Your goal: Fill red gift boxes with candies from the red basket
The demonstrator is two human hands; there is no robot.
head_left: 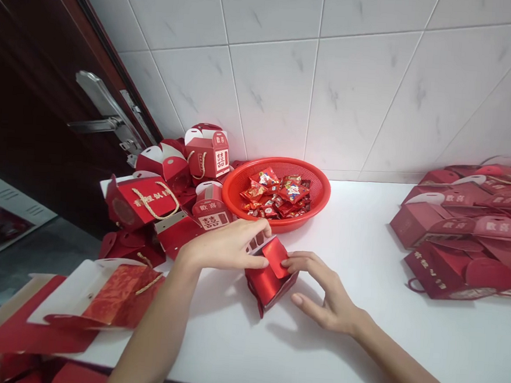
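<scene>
A small red gift box point(268, 283) stands on the white table in front of me, one red flap point(276, 256) folded over its top. My left hand point(229, 247) reaches over the box from the left. Its fingers curl over the back edge and its thumb lies on the red top, gripping the box. From the right, my right hand point(328, 290) touches the flap with its fingertips. The thumb of that hand is apart from the fingers, close to the box's right side. The inside of the box is hidden.
Just behind, a red plastic basket point(323, 191) holds several wrapped candies point(277, 194). Red gift boxes, some with rope handles, pile up at the left point(150, 201); more boxes point(462, 270) stand at the right. A tiled wall point(271, 93) bounds the white table point(349, 221). A dark door is at left.
</scene>
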